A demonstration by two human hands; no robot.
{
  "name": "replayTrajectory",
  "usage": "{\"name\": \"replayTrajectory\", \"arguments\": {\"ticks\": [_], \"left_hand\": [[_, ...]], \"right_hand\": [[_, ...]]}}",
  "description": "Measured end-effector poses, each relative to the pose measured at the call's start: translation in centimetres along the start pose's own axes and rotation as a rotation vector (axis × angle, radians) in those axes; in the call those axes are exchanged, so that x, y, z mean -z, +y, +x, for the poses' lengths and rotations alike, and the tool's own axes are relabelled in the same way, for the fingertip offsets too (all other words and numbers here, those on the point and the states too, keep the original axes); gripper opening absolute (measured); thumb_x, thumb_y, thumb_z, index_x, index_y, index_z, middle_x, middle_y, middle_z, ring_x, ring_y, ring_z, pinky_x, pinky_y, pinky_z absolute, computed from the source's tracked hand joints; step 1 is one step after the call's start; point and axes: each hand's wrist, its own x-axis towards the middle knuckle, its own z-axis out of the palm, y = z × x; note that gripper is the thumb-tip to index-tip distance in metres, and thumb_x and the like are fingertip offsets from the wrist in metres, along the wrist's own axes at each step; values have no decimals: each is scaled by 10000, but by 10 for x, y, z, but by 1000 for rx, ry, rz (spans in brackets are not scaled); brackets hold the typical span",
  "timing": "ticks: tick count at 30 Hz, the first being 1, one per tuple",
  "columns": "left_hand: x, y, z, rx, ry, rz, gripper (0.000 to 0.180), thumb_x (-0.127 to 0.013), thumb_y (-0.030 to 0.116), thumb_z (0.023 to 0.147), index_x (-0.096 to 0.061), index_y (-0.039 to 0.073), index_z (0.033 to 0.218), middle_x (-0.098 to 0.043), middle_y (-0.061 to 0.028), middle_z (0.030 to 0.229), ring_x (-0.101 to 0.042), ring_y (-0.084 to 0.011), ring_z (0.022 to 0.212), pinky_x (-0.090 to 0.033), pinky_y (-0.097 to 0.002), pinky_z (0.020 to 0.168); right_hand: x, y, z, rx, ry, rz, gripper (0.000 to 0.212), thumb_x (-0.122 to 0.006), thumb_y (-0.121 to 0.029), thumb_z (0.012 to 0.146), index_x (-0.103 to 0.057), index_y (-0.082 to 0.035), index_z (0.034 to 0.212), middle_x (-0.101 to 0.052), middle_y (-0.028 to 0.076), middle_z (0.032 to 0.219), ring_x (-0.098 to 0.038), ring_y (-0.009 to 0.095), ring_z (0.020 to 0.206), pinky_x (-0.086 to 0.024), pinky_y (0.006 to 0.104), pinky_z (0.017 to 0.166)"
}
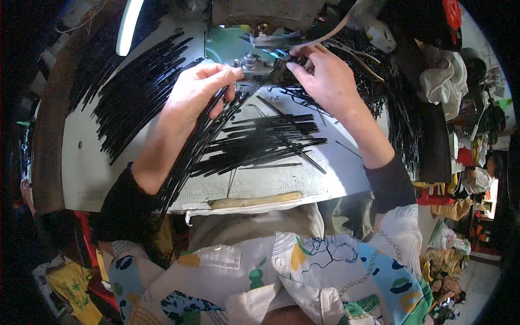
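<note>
A small machine head with a metal plate (257,67) stands at the far middle of the white table. My left hand (203,89) is closed at the plate's left side, thumb and forefinger pinched at its edge. Thin black strips (187,154) run from under its curled fingers toward the table's near edge. On the plate's right, my right hand (329,77) has its thumb and fingertips closed together beside a small dark piece with a bluish shine. What exactly the right fingertips hold is too small to make out.
A large pile of black strips (141,89) lies at the left, a smaller pile (265,138) in the middle, and more (398,108) at the right. A lamp tube (130,27) hangs at upper left. A tan rod (254,200) lies along the near edge.
</note>
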Motion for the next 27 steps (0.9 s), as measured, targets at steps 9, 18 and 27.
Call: {"name": "replayTrajectory", "arguments": {"ticks": [9, 18, 27], "left_hand": [[1, -3, 2, -25, -93, -149, 240, -615, 179, 805, -606, -19, 940, -562, -82, 655, -419, -77, 414, -289, -183, 377], [1, -8, -2, 70, -123, -267, 301, -595, 209, 819, -558, -1, 1032, -569, -86, 721, -434, -92, 452, -317, -190, 413], [-2, -10, -5, 17, -80, -234, 308, -537, 158, 850, -534, -3, 1112, -558, -71, 739, -477, -98, 442, -370, -192, 390]], "right_hand": [[-35, 13, 32, -164, -157, 101, 267, -611, -269, 770, -621, -9, 828, -648, 129, 780, -621, 282, 694, -491, 367, 657], [-8, 12, 4, -660, -258, 1350, 159, -583, -112, 818, -563, -5, 933, -610, 92, 815, -614, 163, 625, -534, 268, 535], [4, -21, -25, -688, -446, 1587, 304, -532, -143, 842, -470, 23, 1089, -601, 103, 879, -637, 193, 752, -551, 289, 617]]}}
